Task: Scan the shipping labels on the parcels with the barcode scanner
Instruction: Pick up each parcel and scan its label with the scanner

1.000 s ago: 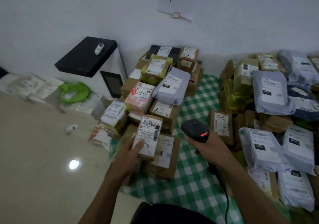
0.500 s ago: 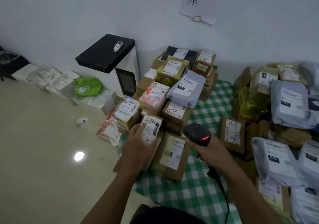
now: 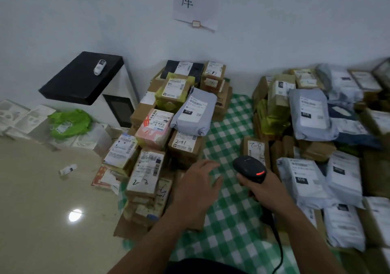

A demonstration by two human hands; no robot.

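My right hand (image 3: 263, 191) grips a black barcode scanner (image 3: 250, 168) with a red light, its cable trailing down toward me. My left hand (image 3: 196, 185) hovers with fingers spread and empty above the green checked cloth (image 3: 228, 130), just right of the left pile. A brown box marked "2-3" (image 3: 145, 172) lies on that pile, label up, to the left of my left hand. Behind it sit a box marked "2-41" (image 3: 184, 145), a pink box (image 3: 155, 126) and a grey mailer bag (image 3: 195, 111).
A second pile of grey bags (image 3: 310, 111) and boxes fills the right side, with a small box (image 3: 255, 149) in front. A white unit with a black lid (image 3: 84, 77) stands at the wall. A green bag (image 3: 69, 122) and white packaging lie left.
My left hand has let go of the "2-3" box, now lying on the left pile, and moved right over the cloth. The scanner hand has barely shifted.
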